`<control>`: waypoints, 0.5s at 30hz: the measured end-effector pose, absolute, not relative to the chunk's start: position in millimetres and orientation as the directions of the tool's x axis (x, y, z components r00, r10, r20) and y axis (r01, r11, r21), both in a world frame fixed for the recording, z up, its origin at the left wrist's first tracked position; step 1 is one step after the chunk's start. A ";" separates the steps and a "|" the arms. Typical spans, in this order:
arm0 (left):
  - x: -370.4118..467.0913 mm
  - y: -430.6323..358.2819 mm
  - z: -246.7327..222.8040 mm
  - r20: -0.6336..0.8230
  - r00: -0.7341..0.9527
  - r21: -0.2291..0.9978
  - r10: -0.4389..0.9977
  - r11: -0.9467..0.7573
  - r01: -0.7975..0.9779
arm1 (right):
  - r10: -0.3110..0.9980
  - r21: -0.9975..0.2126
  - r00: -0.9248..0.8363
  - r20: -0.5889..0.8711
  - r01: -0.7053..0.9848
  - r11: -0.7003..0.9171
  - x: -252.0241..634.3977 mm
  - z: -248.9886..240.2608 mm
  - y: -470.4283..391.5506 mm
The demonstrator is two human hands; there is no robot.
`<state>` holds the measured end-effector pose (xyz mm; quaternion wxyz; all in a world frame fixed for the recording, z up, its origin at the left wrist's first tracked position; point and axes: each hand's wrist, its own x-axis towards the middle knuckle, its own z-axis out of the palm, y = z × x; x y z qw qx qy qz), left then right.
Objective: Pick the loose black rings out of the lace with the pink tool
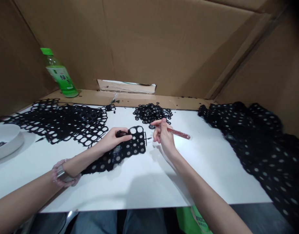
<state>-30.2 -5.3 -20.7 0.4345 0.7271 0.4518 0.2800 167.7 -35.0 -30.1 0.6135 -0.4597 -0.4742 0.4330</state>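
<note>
My left hand (115,139) pinches the upper edge of a black perforated fabric piece (138,146), its thumb lying over the cloth. Round holes run through this piece, and larger openings show at its top corner. Just to the right, my right hand (163,135) grips a slim reddish-brown tool (180,133) whose handle end points right. The tool's working tip is hidden by the fingers, so its kind is unclear. A small gap separates the right hand from the fabric. Behind it is a pile of small black rings and discs (149,113).
Black netting with large holes (73,123) spreads across the left of the white table (144,191). More perforated black fabric (256,146) is heaped at right, hanging over the front edge. A white bowl (16,143) and green drink bottle (63,81) stand left. Cardboard walls (164,45) enclose the table.
</note>
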 end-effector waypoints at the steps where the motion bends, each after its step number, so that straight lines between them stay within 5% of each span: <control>1: -28.2 -8.1 -19.8 0.028 0.409 0.901 0.912 -0.201 0.385 | 0.965 -0.975 0.170 0.201 -0.061 0.214 167.1 -28.6 -36.6; 12: -26.1 -14.1 -18.7 0.020 0.403 0.952 0.915 -0.140 0.272 | 0.952 -0.953 -0.060 0.299 0.025 0.301 153.1 -27.2 -42.8; 15: -27.7 -12.0 -15.6 0.031 0.408 0.943 0.912 -0.162 0.290 | 0.950 -0.948 -0.006 0.313 0.064 0.313 155.0 -22.2 -46.3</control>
